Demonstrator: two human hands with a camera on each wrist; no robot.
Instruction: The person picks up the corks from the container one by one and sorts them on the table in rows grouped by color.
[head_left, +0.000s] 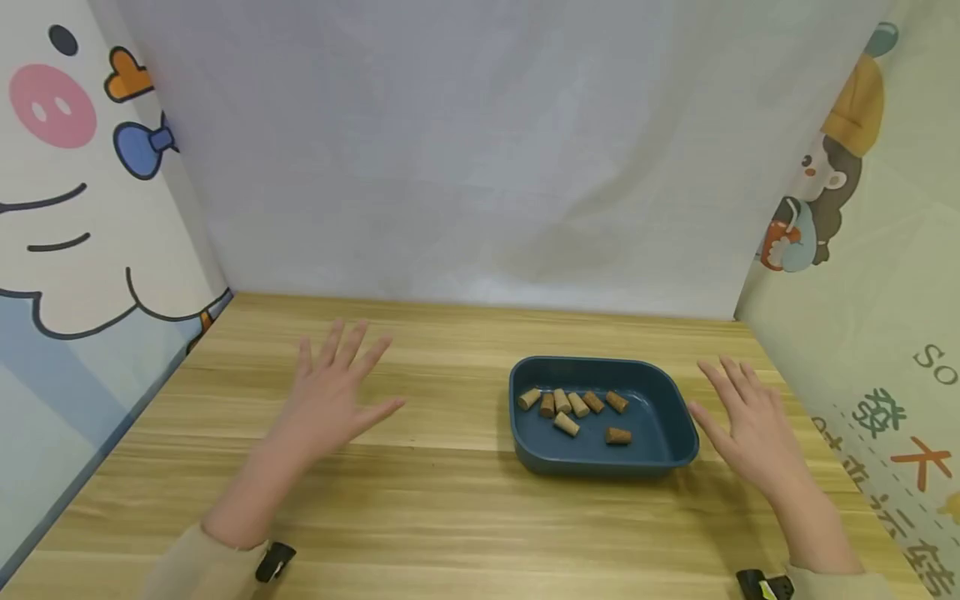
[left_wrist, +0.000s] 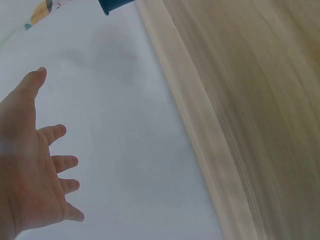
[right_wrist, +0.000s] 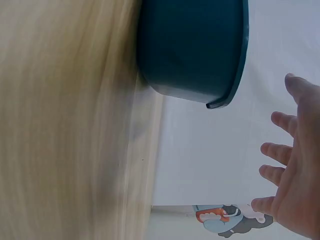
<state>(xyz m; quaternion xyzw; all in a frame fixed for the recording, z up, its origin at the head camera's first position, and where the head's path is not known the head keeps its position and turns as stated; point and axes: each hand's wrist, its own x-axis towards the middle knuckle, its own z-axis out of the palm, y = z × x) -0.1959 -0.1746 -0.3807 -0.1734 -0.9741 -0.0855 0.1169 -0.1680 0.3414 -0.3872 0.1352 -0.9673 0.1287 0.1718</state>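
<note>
A dark blue rectangular tub (head_left: 600, 462) stands right of the middle of the table. Several small cork stoppers (head_left: 566, 424), some light and some darker brown, lie in it, mostly toward its left side. My left hand (head_left: 327, 406) hovers over the table to the left, its fingers spread and holding nothing. To the right of the tub my right hand (head_left: 753, 429) is held with fingers extended, close to the tub's right end and apart from it in the right wrist view. That view shows the tub's outer wall (right_wrist: 190, 50), while the corks are hidden there.
The wooden table (head_left: 420, 517) meets a pale cloth backdrop (head_left: 450, 167) at its far edge. A cartoon-printed panel (head_left: 67, 192) borders the left side, and another printed panel (head_left: 855, 333) the right. A dark wrist strap (head_left: 275, 562) sits by the left sleeve.
</note>
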